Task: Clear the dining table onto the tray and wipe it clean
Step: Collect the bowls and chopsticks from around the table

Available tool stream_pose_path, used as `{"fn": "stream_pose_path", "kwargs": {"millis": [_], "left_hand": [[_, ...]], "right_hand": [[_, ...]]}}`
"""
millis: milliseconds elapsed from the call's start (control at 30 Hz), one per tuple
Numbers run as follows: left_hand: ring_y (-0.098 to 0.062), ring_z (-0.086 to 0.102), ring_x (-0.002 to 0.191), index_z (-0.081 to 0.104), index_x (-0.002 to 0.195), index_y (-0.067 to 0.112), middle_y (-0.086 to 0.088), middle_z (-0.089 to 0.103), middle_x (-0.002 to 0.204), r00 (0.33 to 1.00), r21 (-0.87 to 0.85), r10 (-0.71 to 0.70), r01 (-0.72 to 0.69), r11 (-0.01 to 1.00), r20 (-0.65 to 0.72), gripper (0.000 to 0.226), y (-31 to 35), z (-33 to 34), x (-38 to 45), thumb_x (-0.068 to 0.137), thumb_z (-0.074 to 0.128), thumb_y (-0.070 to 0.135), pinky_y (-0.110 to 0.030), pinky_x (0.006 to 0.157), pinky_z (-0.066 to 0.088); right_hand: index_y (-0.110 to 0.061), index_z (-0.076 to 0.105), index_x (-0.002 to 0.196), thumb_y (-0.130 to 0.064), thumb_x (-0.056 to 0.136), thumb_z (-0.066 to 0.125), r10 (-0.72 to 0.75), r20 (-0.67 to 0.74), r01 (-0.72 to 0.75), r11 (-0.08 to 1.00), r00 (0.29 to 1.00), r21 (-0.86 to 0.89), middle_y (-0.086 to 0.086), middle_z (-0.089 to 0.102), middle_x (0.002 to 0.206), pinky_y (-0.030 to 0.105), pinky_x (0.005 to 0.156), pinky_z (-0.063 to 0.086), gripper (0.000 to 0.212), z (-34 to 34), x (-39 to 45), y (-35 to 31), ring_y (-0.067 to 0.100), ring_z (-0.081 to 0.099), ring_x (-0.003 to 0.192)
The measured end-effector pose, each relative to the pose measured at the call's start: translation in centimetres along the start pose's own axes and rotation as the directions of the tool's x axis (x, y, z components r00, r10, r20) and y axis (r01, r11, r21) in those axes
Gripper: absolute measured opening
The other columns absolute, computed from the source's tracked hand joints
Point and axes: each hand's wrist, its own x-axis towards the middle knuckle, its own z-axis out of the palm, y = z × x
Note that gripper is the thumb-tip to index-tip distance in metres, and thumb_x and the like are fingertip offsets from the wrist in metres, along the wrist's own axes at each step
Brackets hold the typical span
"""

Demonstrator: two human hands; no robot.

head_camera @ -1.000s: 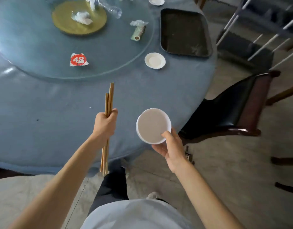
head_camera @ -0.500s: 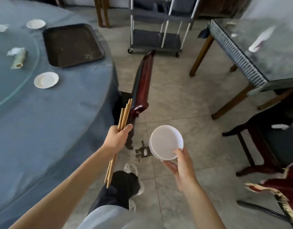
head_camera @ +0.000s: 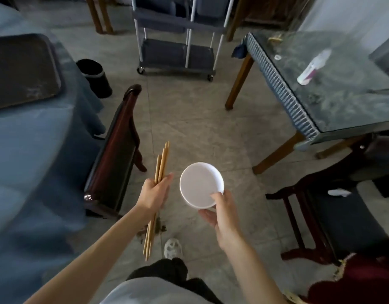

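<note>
My left hand (head_camera: 155,194) grips a bundle of wooden chopsticks (head_camera: 161,165) that point up and away, over the tiled floor. My right hand (head_camera: 220,210) holds a small white bowl (head_camera: 200,185) by its near rim, thumb inside, just right of the chopsticks. The dark rectangular tray (head_camera: 20,71) lies on the round table with the blue cloth (head_camera: 31,154) at the far left, well away from both hands.
A dark wooden chair (head_camera: 114,154) stands between me and the round table. A black bin (head_camera: 94,76) sits behind it. A grey wheeled cart (head_camera: 178,38) is ahead. A glass-topped table (head_camera: 334,84) and another chair (head_camera: 320,216) are on the right.
The view has swung right and away from the round table. Both hands, still carrying the chopsticks and bowl, are now over the floor beside the chair; the tray has slid to the left edge.
</note>
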Motion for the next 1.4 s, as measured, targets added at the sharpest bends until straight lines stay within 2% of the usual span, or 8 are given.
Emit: {"fn": "stream_pose_path", "kwargs": {"millis": [267, 333, 567, 700, 900, 1133, 1267, 1400], "left_hand": [[-0.014, 0.029, 0.045, 0.041, 0.061, 0.020, -0.002, 0.034, 0.055, 0.993, -0.034, 0.034, -0.038, 0.999, -0.116, 0.043, 7.2, 3.0, 7.7, 0.100, 0.056, 0.030, -0.027, 0.047, 0.028], [-0.015, 0.029, 0.046, 0.042, 0.063, 0.020, -0.003, 0.035, 0.056, 0.986, -0.070, 0.028, -0.040, 0.997, -0.163, 0.040, 8.8, 3.0, 10.8, 0.100, 0.056, 0.028, -0.028, 0.048, 0.027], [-0.015, 0.027, 0.046, 0.041, 0.064, 0.020, -0.001, 0.033, 0.055, 0.937, -0.225, -0.007, -0.077, 0.971, -0.349, 0.040, 15.7, 4.3, 24.1, 0.100, 0.056, 0.024, -0.028, 0.049, 0.023], [-0.014, 0.026, 0.046, 0.039, 0.061, 0.023, 0.000, 0.031, 0.056, 0.914, -0.372, -0.044, -0.119, 0.921, -0.404, 0.044, 21.0, 4.2, 29.5, 0.101, 0.056, 0.025, -0.028, 0.048, 0.022], [-0.010, 0.025, 0.042, 0.033, 0.061, 0.023, 0.004, 0.030, 0.054, 0.874, -0.615, -0.136, -0.210, 0.760, -0.466, 0.046, 26.8, 0.1, 35.3, 0.102, 0.054, 0.021, -0.022, 0.039, 0.027], [-0.011, 0.022, 0.043, 0.031, 0.062, 0.022, 0.005, 0.026, 0.052, 0.784, -0.720, -0.212, -0.379, 0.581, -0.583, 0.046, 29.0, -9.9, 42.7, 0.101, 0.055, 0.025, -0.022, 0.040, 0.025], [-0.012, 0.021, 0.045, 0.030, 0.062, 0.023, 0.003, 0.023, 0.056, 0.702, -0.748, -0.316, -0.467, 0.472, -0.638, 0.046, 29.3, -16.4, 45.4, 0.101, 0.053, 0.027, -0.025, 0.044, 0.023], [-0.013, 0.025, 0.044, 0.032, 0.064, 0.024, 0.004, 0.024, 0.056, 0.570, -0.719, -0.439, -0.575, 0.391, -0.695, 0.044, 29.7, -21.3, 45.8, 0.102, 0.053, 0.029, -0.025, 0.044, 0.030]], "right_hand": [[-0.025, 0.064, 0.115, -0.016, 0.099, 0.054, 0.042, 0.064, -0.040, 0.999, 0.997, -0.030, 0.011, 0.066, 0.119, 0.031, 0.067, 0.061, 0.021, 0.6, 9.5, -8.7, 0.024, 0.071, 0.096], [-0.023, 0.064, 0.118, -0.017, 0.099, 0.054, 0.062, 0.084, -0.057, 0.996, 0.995, -0.064, 0.013, 0.066, 0.119, 0.032, 0.068, 0.063, 0.022, 1.6, 13.2, -10.7, 0.026, 0.071, 0.098], [-0.021, 0.065, 0.122, -0.017, 0.095, 0.056, 0.098, 0.218, -0.059, 0.982, 0.971, -0.179, 0.015, 0.070, 0.115, 0.035, 0.071, 0.063, 0.029, 8.2, 29.0, -19.8, 0.033, 0.072, 0.101], [-0.018, 0.065, 0.118, -0.018, 0.094, 0.056, 0.129, 0.268, -0.048, 0.957, 0.955, -0.287, 0.016, 0.068, 0.121, 0.036, 0.072, 0.063, 0.025, 13.5, 36.2, -25.5, 0.028, 0.072, 0.100], [-0.022, 0.064, 0.119, -0.013, 0.096, 0.053, 0.161, 0.429, 0.040, 0.906, 0.889, -0.422, 0.005, 0.066, 0.117, 0.031, 0.068, 0.061, 0.026, 24.6, 42.7, -32.0, 0.019, 0.068, 0.101], [-0.027, 0.068, 0.120, -0.013, 0.096, 0.055, 0.296, 0.561, 0.109, 0.809, 0.773, -0.577, 0.007, 0.068, 0.117, 0.036, 0.075, 0.063, 0.030, 42.9, 47.4, -31.2, 0.021, 0.072, 0.101], [-0.023, 0.066, 0.126, -0.012, 0.098, 0.055, 0.413, 0.578, 0.122, 0.731, 0.704, -0.671, 0.010, 0.069, 0.120, 0.036, 0.075, 0.064, 0.032, 53.4, 47.4, -29.9, 0.023, 0.071, 0.104], [-0.020, 0.064, 0.129, -0.010, 0.099, 0.053, 0.562, 0.596, 0.202, 0.609, 0.573, -0.767, 0.012, 0.067, 0.125, 0.038, 0.079, 0.064, 0.034, 63.2, 46.3, -28.6, 0.026, 0.069, 0.109]]}}
